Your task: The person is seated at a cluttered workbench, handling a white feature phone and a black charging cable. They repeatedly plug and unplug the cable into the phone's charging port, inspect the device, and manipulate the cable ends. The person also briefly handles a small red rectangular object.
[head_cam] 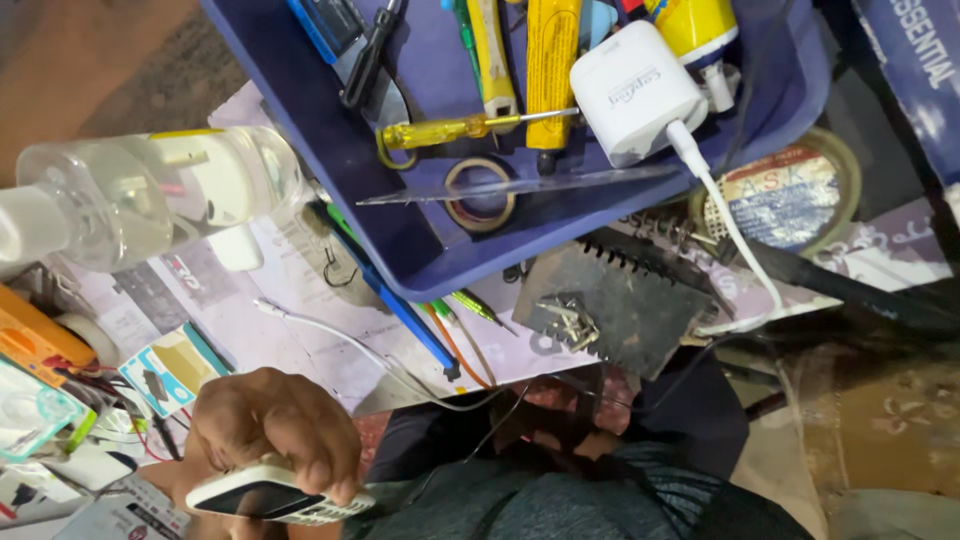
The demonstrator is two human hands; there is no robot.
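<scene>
Phone, a small white keypad one with a dark screen, is lying in the left hand at the bottom left of the view, low over the cluttered table; the fingers are curling over its top edge and clamping it, the thumb side hidden beneath; the right hand is not showing anywhere, so nothing can be said of its fingers. Judging by how things lie, the work is looking early: the phone's case is appearing whole and shut, no tool is touching it, and the screwdrivers are all lying untouched in the tray; whatever opening or fixing is meant seems left to do.

Just above the hand, a thin white cable is trailing across printed papers; near it a blue pen and some orange and green wires are lying at the tray's edge. Further up, a blue plastic tray is holding a yellow-handled screwdriver, a roll of tape, a clear ruler, other hand tools, and a white charger block whose cable is running out over the rim. To the right of the tray, a dark spiral notebook is carrying a little heap of screws; beyond it a wide tape roll is lying flat. At the left, a clear plastic bottle is lying on its side, well apart from the hand; an orange box and loose coloured wires are crowding the left edge.
</scene>
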